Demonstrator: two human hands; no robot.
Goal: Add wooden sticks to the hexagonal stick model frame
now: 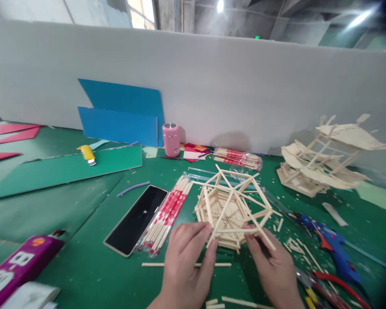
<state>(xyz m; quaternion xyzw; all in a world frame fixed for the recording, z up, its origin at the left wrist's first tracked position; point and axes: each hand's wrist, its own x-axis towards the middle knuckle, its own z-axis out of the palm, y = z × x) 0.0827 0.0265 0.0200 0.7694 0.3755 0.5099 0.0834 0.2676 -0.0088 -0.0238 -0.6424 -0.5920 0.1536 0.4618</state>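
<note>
A wooden stick model point(201, 201) stands on the green tabletop, a many-sided basket-like base of stacked sticks with an open frame of slanted sticks above. Along its near side runs a thin wooden stick point(233, 231). My left hand point(189, 257) pinches this stick's left end, where it meets a slanted stick. My right hand point(272, 262) has its fingers closed on the stick's right end, beside another slanted stick. Parts of the right fingertips are hidden behind the sticks. Just in front of the model, a loose stick point(223, 265) lies partly behind my left hand.
Left of the model are bagged sticks point(167, 214) and a phone point(137, 221). On the right lie a blue glue gun point(333, 244) and red-handled pliers point(337, 285). A pagoda-like wooden model point(321, 163) stands back right. A pink flask point(171, 140) stands near the white partition point(212, 86).
</note>
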